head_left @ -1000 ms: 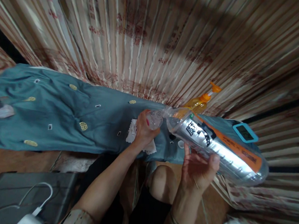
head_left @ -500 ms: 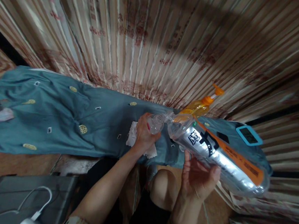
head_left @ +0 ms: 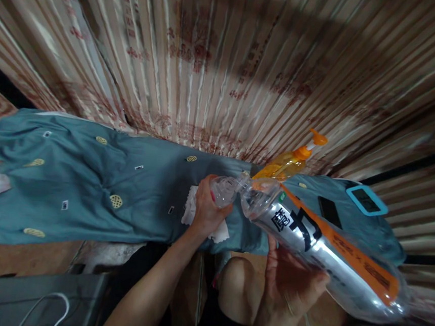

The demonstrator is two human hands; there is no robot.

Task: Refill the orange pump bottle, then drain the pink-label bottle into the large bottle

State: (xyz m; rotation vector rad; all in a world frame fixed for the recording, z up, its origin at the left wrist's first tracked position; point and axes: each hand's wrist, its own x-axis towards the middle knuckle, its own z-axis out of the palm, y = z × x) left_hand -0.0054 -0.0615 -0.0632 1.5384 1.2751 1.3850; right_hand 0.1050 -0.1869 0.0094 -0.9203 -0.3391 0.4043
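Note:
My left hand (head_left: 209,210) is closed around a small clear container (head_left: 225,190), its exact kind hard to make out. My right hand (head_left: 293,278) supports a large clear plastic bottle (head_left: 320,243) with a silver and orange label from below. The bottle lies tilted, neck to the left and base low at the right. Its neck meets the small container's right end; whether they touch or one sits inside the other I cannot tell. Under and beside my left hand is a white tissue (head_left: 219,231). Behind the bottle neck stands an orange pump bottle (head_left: 284,165), partly hidden.
A teal patterned cloth (head_left: 154,188) covers the long surface before me. On its right lie a dark phone (head_left: 329,212) and a blue-framed display (head_left: 367,200). Pleated curtains (head_left: 218,71) hang behind. A grey box (head_left: 38,299) with a white cable (head_left: 51,295) is at lower left.
The view has tilted slightly, so the surface appears lower. The large bottle's base has swung a little down and right. Both hands keep their hold, neck and container still together.

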